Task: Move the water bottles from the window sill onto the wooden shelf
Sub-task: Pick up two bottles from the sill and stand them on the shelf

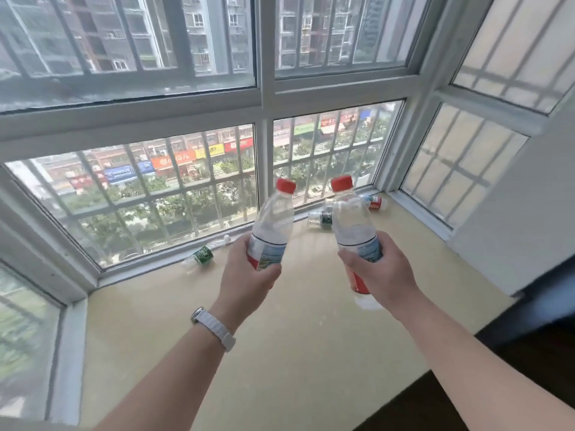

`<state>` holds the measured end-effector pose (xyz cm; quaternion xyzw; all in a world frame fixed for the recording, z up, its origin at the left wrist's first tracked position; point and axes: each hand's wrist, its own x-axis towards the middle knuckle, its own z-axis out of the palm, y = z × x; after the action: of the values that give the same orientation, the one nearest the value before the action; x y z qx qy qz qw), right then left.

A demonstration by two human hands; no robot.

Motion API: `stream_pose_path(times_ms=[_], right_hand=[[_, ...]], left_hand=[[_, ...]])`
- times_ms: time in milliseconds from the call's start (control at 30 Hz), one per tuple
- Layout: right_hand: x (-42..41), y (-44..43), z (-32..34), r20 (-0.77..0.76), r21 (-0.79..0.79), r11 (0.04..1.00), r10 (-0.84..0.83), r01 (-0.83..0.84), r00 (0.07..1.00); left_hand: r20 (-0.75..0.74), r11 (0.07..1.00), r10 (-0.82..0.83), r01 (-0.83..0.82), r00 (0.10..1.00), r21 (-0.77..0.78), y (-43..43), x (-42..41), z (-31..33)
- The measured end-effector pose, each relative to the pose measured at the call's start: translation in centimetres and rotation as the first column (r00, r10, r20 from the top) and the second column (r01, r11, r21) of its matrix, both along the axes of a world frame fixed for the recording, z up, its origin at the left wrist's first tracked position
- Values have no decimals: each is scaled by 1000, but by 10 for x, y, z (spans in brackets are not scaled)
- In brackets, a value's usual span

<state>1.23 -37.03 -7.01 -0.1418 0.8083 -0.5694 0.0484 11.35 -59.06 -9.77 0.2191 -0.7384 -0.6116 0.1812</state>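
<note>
My left hand (249, 275) grips a clear water bottle with a red cap (275, 217), held upright above the cream window sill (280, 353). My right hand (378, 272) grips a second red-capped bottle (350, 219) the same way, tilted slightly left. Three more bottles lie on their sides by the glass: a green-labelled bottle (200, 256) at the left, another green-labelled bottle (320, 219) behind the held ones, and a red-labelled bottle (375, 202) near the right corner. No wooden shelf is in view.
The barred window (161, 194) wraps the sill on three sides, with a white wall (513, 237) at the right. A dark edge (547, 293) and dark floor (435, 409) lie to the lower right. I wear a white watch (214, 328) on my left wrist.
</note>
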Motion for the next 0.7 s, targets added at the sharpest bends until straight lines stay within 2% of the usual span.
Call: stream_pose_path(times_ms=[200, 500, 700], right_hand=[[30, 20, 6, -13, 64, 992, -112, 113, 994], [38, 73, 10, -29, 38, 971, -237, 238, 971], [24, 140, -1, -14, 21, 950, -310, 310, 951]], left_hand=[[-40, 991, -122, 123, 992, 46, 16, 6, -6], [-43, 971, -230, 232, 972, 53, 69, -2, -5], [-31, 957, -291, 291, 956, 9, 130, -35, 2]])
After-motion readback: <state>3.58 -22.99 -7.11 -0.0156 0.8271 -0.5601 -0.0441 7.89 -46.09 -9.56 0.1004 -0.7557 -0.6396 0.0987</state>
